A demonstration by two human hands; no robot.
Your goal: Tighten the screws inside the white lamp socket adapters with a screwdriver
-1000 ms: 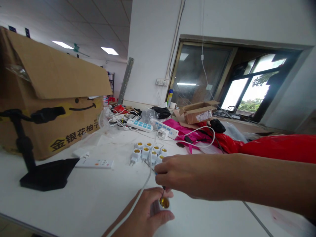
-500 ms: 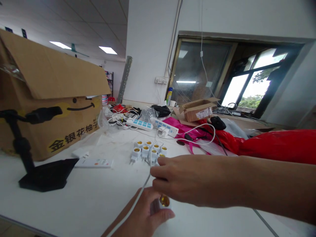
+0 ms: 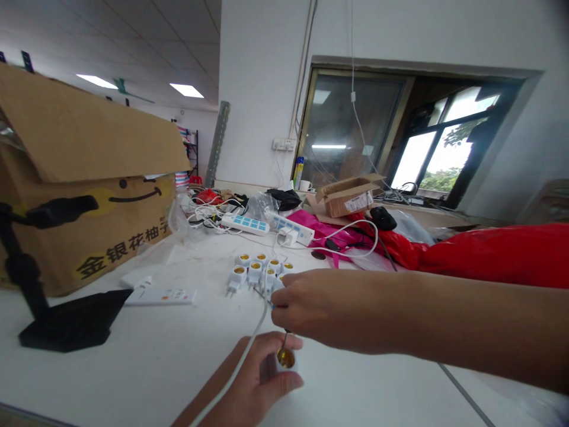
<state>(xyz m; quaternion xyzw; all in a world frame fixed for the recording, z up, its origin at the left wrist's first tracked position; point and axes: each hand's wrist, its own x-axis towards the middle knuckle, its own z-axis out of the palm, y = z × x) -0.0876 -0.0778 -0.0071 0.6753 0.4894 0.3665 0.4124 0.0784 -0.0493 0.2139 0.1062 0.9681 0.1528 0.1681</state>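
Observation:
My left hand point(image 3: 255, 379) is wrapped round a white lamp socket point(image 3: 287, 369), its brass-coloured threaded opening facing up. Above it, my right hand point(image 3: 296, 302) grips a screwdriver point(image 3: 285, 340); its thin metal shaft points down into the socket's opening. The fingers hide most of the handle, and the tip cannot be made out inside. Just beyond the right hand, several similar white lamp sockets point(image 3: 255, 271) stand grouped on the white table point(image 3: 178, 362), some with plug pins showing. A white cable point(image 3: 249, 350) hangs across the view in front of my left forearm.
At the left stand a cardboard box point(image 3: 89, 231) and a black stand point(image 3: 66, 320). A white power strip point(image 3: 162, 296) lies beside them. Farther back are more power strips point(image 3: 245, 224), tangled cables, pink and red bags point(image 3: 489, 249) and a small open carton point(image 3: 347, 198).
My right hand has risen slightly off the socket, so the screwdriver shaft and the opening now show. The whole view has shifted a little, with things appearing farther left.

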